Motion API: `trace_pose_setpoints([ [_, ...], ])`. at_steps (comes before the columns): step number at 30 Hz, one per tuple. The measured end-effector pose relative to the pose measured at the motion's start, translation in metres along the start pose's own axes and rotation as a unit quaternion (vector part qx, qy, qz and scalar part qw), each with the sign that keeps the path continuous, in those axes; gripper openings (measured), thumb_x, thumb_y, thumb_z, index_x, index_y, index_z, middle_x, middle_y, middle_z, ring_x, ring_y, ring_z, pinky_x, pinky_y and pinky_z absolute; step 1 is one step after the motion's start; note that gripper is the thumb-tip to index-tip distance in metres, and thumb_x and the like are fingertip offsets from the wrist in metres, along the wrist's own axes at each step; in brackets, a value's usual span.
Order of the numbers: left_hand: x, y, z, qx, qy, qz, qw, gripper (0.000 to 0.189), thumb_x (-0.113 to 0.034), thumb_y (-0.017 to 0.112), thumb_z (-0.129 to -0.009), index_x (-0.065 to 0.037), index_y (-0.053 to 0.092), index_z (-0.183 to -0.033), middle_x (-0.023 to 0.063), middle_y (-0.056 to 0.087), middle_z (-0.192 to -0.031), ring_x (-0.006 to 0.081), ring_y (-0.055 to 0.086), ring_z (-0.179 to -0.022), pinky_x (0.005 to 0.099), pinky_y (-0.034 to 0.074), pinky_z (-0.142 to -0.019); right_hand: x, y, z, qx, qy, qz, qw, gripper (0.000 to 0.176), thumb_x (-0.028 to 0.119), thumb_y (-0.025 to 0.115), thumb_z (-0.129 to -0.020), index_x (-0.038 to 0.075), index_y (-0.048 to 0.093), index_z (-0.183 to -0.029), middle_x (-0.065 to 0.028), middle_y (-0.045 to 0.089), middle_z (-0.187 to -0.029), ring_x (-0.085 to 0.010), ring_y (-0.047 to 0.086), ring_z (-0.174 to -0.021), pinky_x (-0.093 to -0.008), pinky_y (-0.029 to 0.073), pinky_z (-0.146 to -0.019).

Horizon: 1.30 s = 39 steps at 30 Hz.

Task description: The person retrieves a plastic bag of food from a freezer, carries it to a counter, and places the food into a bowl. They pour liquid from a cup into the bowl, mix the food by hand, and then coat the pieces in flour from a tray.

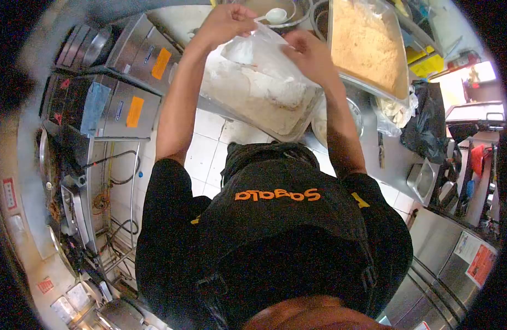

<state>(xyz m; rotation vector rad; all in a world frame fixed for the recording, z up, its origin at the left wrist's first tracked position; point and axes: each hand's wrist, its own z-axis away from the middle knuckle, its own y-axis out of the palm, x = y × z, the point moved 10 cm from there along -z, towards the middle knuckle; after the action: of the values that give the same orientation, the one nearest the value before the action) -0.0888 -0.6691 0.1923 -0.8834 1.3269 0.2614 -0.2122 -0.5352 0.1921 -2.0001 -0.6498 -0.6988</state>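
A clear plastic bag [271, 50] stretches between my two hands, above a metal tray [304, 122] of white flour-like powder [237, 94]. My left hand [230, 25] is closed on the bag's upper left edge, with the fingertips pinched together. On the other side, my right hand [309, 54] has its fingers curled at the bag's right edge, partly hidden by the hand itself. White powder shows through or just behind the bag. Beyond the hands, a white spoon [276, 15] lies over a round bowl [298, 16].
A deep tray of tan crumbs [369, 47] stands at the right. Beside it are a bag with pale contents [393, 113] and a black plastic bag [426, 118]. Steel fryer-like units [135, 77] stand at the left, and a round pan [350, 124] sits under my right forearm.
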Motion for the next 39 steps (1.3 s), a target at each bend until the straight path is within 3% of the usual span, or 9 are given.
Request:
trace_pose_setpoints([
  [4,-0.010,0.013,0.003,0.009,0.040,0.024,0.999,0.026,-0.010,0.066,-0.073,0.001,0.057,-0.093,0.0067,0.061,-0.077,0.0127,0.058,-0.068,0.0235,0.047,-0.061,0.045,0.023,-0.024,-0.021,-0.133,0.052,0.990,0.037,0.031,0.070,-0.071,0.005,0.059,-0.095,-0.0114,0.061,-0.083,-0.0222,0.058,-0.073,-0.0306,0.047,-0.066],
  [9,0.002,0.007,0.009,-0.012,0.061,0.060,0.996,0.023,-0.012,0.068,-0.071,0.001,0.058,-0.086,0.0058,0.060,-0.070,0.0113,0.056,-0.061,0.0239,0.045,-0.054,0.029,0.056,-0.044,0.105,-0.096,0.065,0.988,0.035,0.028,0.070,-0.071,0.004,0.061,-0.095,-0.0122,0.063,-0.080,-0.0230,0.060,-0.069,-0.0311,0.047,-0.063],
  [18,0.061,-0.021,0.027,-0.107,0.044,0.084,0.990,0.031,-0.016,0.065,-0.077,-0.001,0.053,-0.102,0.0099,0.060,-0.096,0.0150,0.059,-0.086,0.0279,0.050,-0.071,0.012,0.072,-0.052,0.069,-0.073,-0.017,0.995,0.032,0.036,0.064,-0.074,0.010,0.065,-0.093,-0.0139,0.063,-0.076,-0.0285,0.061,-0.070,-0.0369,0.048,-0.065],
  [21,0.095,-0.033,0.046,-0.162,0.021,-0.112,0.980,0.034,-0.017,0.064,-0.078,-0.003,0.052,-0.107,0.0119,0.058,-0.104,0.0159,0.058,-0.089,0.0295,0.049,-0.073,0.006,0.071,-0.055,0.069,-0.045,-0.023,0.996,0.033,0.035,0.065,-0.074,0.010,0.065,-0.095,-0.0137,0.064,-0.078,-0.0264,0.062,-0.071,-0.0351,0.048,-0.065],
  [24,0.128,-0.023,0.060,-0.133,-0.099,-0.036,0.985,0.036,-0.014,0.063,-0.078,-0.006,0.051,-0.112,0.0123,0.056,-0.107,0.0163,0.057,-0.091,0.0305,0.049,-0.075,0.009,0.068,-0.056,0.069,-0.047,-0.035,0.996,0.034,0.035,0.065,-0.073,0.009,0.064,-0.095,-0.0136,0.064,-0.079,-0.0254,0.062,-0.070,-0.0337,0.048,-0.066],
  [27,0.140,-0.011,0.058,-0.093,-0.052,0.170,0.980,0.038,-0.011,0.064,-0.076,-0.008,0.052,-0.112,0.0113,0.058,-0.103,0.0169,0.057,-0.089,0.0302,0.048,-0.076,0.006,0.070,-0.055,0.070,-0.041,-0.064,0.995,0.029,0.026,0.066,-0.076,0.005,0.063,-0.096,-0.0087,0.064,-0.076,-0.0149,0.058,-0.069,-0.0275,0.046,-0.064],
  [28,0.143,-0.013,0.056,-0.095,-0.046,0.161,0.981,0.037,-0.009,0.064,-0.075,-0.008,0.053,-0.111,0.0109,0.058,-0.102,0.0167,0.057,-0.089,0.0299,0.049,-0.076,0.003,0.069,-0.055,0.068,-0.036,-0.073,0.994,0.027,0.022,0.066,-0.077,0.003,0.062,-0.096,-0.0062,0.063,-0.075,-0.0098,0.056,-0.068,-0.0245,0.045,-0.063],
  [34,0.142,-0.016,0.053,-0.143,-0.027,0.173,0.974,0.028,-0.003,0.064,-0.074,-0.002,0.057,-0.101,0.0082,0.062,-0.089,0.0143,0.059,-0.079,0.0267,0.051,-0.071,-0.012,0.058,-0.050,0.074,0.001,-0.105,0.992,0.030,0.027,0.064,-0.077,0.005,0.062,-0.097,-0.0100,0.065,-0.080,-0.0158,0.061,-0.071,-0.0302,0.047,-0.067],
  [39,0.139,-0.016,0.043,-0.193,0.009,0.195,0.962,0.016,-0.004,0.064,-0.076,0.001,0.060,-0.090,0.0052,0.062,-0.075,0.0096,0.058,-0.065,0.0225,0.050,-0.063,-0.035,0.053,-0.043,0.044,0.009,-0.182,0.982,0.021,0.018,0.064,-0.080,0.000,0.061,-0.091,0.0018,0.059,-0.073,-0.0047,0.050,-0.067,-0.0199,0.040,-0.063],
])
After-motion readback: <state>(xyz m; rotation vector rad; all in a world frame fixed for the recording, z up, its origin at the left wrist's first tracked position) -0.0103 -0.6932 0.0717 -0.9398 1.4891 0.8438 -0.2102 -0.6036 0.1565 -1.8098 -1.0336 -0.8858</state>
